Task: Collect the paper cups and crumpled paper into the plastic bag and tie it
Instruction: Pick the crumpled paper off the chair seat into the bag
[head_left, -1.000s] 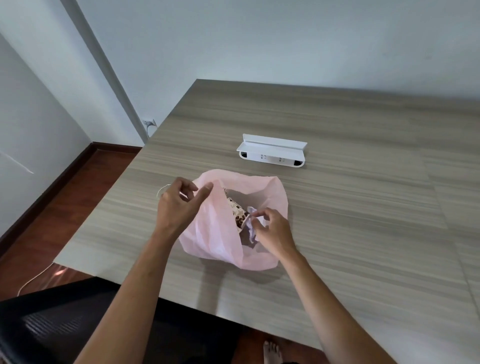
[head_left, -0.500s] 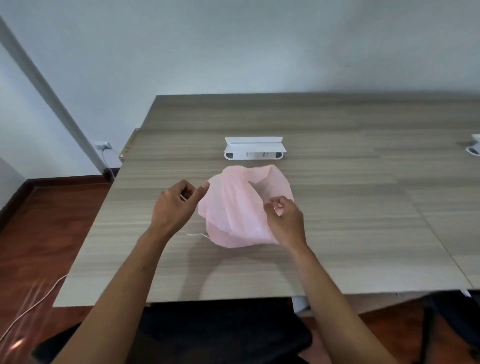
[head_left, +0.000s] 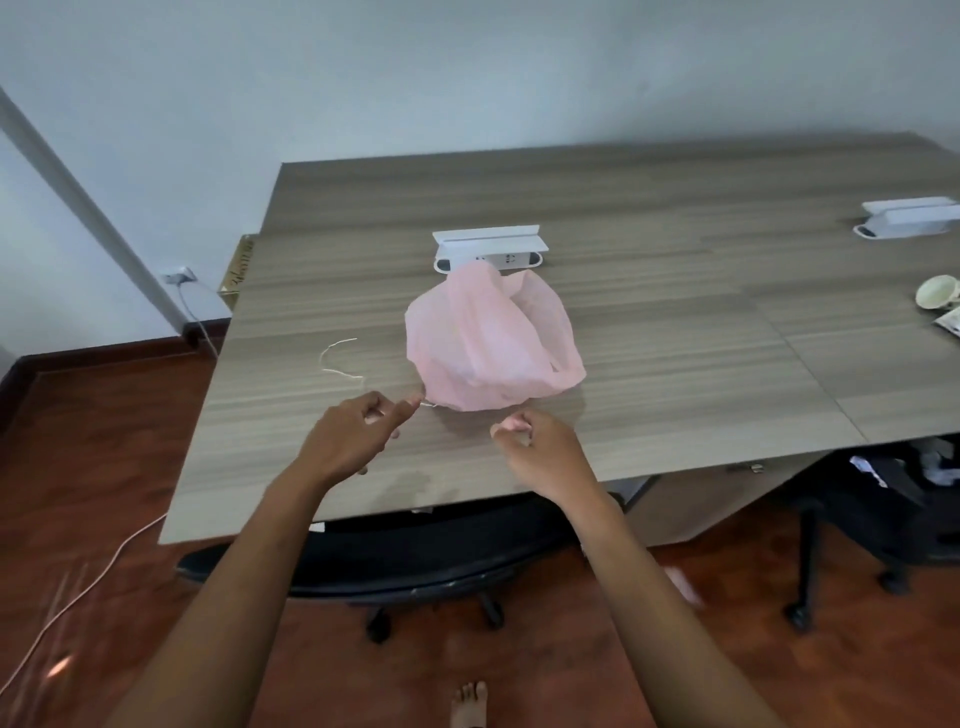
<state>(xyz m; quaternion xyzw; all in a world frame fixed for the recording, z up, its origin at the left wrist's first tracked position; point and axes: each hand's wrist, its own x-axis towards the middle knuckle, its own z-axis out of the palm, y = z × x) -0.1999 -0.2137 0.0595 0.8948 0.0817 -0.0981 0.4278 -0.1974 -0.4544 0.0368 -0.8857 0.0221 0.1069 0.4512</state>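
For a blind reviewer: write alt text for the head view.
A pink plastic bag sits on a wooden table, both hands just short of it. The left hand pinches a thin white string; the right hand is curled, seemingly empty.

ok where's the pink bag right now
In the head view the pink plastic bag sits mid-table, just in front of the white socket box, beyond both hands.
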